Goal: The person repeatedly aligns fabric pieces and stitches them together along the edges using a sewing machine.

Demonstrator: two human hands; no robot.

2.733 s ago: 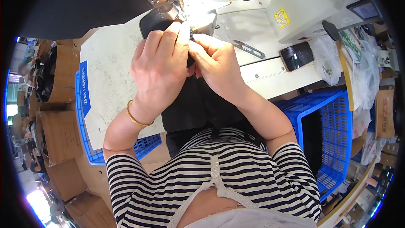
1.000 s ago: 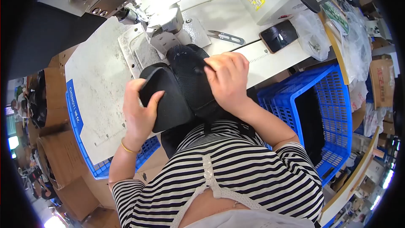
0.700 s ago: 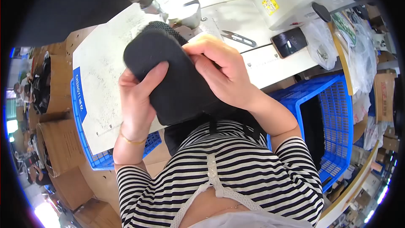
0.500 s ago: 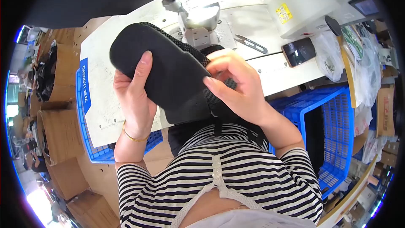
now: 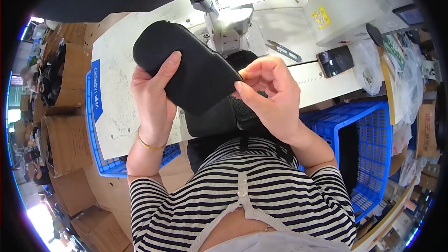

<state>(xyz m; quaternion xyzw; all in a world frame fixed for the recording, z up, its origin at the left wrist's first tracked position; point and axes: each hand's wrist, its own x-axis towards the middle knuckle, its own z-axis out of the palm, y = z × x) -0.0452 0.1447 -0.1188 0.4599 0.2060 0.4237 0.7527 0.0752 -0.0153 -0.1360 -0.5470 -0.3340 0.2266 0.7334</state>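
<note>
A flat black padded fabric piece (image 5: 196, 72), rounded at its far end, is held up in front of the sewing machine (image 5: 228, 25). My left hand (image 5: 156, 91) grips its left side, thumb on top and fingers underneath. At its right-hand corner, my right hand (image 5: 270, 93) pinches the edge between thumb and fingers. More black fabric pieces (image 5: 212, 121) lie below at the table's near edge, partly covered by the held one. Thread snips (image 5: 283, 50) rest on the table to the right of the machine.
A phone (image 5: 335, 61) and a clear plastic bag (image 5: 368, 72) lie at the table's right. A blue crate (image 5: 361, 158) stands at my right, another blue crate (image 5: 112, 165) under the table's left edge. Cardboard boxes (image 5: 67, 144) are stacked at far left.
The fabric piece has turned slightly in my hands and moved a little right and up. My right hand has shifted right with its corner. The whole view has shifted slightly.
</note>
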